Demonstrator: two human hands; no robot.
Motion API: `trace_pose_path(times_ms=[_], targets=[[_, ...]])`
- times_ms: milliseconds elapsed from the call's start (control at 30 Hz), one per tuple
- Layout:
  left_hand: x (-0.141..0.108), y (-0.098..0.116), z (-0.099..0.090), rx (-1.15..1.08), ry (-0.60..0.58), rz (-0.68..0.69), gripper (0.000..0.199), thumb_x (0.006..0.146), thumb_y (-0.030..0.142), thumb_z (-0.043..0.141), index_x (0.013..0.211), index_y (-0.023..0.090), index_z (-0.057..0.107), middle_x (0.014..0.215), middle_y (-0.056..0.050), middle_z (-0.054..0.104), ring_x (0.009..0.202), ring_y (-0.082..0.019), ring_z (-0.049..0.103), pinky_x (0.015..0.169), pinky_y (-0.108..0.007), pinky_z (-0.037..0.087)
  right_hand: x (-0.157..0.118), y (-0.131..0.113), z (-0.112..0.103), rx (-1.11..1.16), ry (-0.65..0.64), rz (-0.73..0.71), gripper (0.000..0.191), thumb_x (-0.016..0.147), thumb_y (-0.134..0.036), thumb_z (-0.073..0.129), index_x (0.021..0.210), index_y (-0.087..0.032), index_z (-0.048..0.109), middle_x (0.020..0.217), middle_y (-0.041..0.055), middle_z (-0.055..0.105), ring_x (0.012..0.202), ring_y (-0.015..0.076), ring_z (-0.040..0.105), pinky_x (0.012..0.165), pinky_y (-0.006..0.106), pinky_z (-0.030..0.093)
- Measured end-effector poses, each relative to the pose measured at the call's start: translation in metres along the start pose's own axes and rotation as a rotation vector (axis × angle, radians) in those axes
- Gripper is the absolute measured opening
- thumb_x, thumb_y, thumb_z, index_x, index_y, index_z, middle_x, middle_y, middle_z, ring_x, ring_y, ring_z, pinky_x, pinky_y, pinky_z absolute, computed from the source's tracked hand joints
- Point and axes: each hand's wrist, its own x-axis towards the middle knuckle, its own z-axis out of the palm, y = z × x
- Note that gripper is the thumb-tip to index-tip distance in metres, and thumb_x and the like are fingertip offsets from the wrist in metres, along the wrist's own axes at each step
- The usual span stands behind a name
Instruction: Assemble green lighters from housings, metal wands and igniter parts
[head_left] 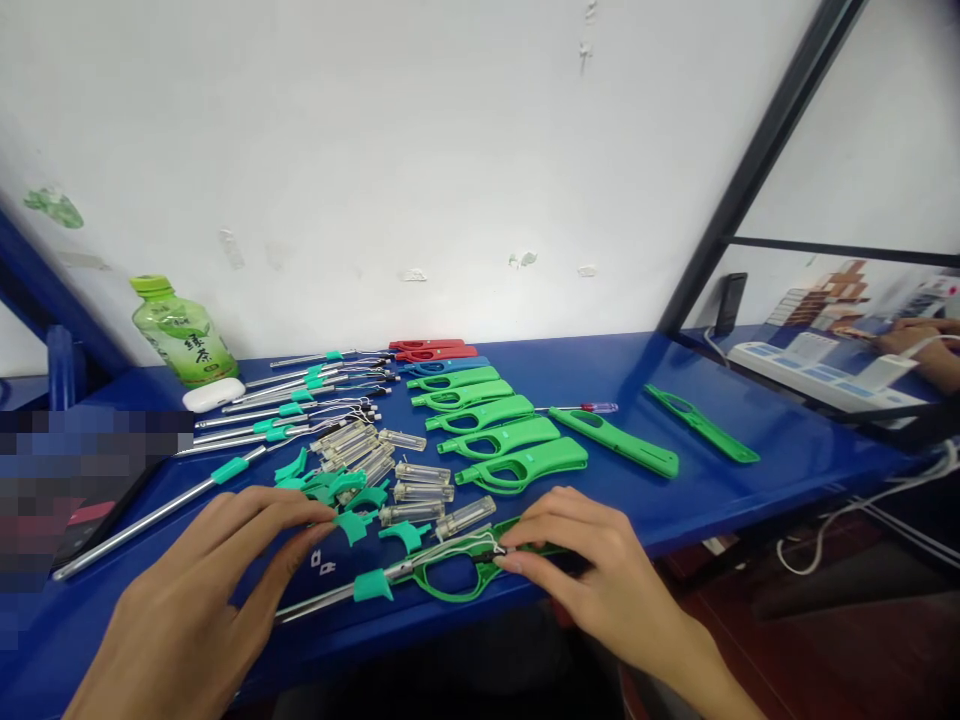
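Observation:
My left hand (pixel 217 570) has thumb and forefinger closed at the edge of a teal plastic trigger (pixel 354 526), beside a small pile of similar triggers (pixel 334 487). My right hand (pixel 581 560) pinches a small black igniter (pixel 489 557) with white wires at the near edge of the table. That igniter lies over an open green lighter shell half (pixel 454 592), partly hidden under my right hand. A metal lighter rod (pixel 319 604) with a teal collar (pixel 373 585) runs left from the shell, passing behind my left hand.
Clear fuel tanks (pixel 416 492) lie mid-table. Behind them are several green lighter shells (pixel 517 436), with red ones (pixel 435 352) farther back. Metal rods (pixel 240 436) with wires lie left, near a tea bottle (pixel 184 335) and white case (pixel 214 396). A screwdriver (pixel 600 407) and power strip (pixel 825 378) are right.

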Motion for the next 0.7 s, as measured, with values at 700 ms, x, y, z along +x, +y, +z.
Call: trace_pose_path(times_ms=[700], targets=[[-0.011,0.052,0.041,0.024,-0.108,0.403,0.033,0.112,0.014,0.048,0.131,0.029,0.071,0.113,0.004,0.077,0.097,-0.011,0.071,0.094,-0.023,0.052,0.000,0.003,0.003,0.025,0.014,-0.015,0.002,0.103,-0.027,0.083,0.102,-0.027,0.082,0.095,-0.0062,0.083,0.084,0.0139,0.072,0.083,0.033,0.047]])
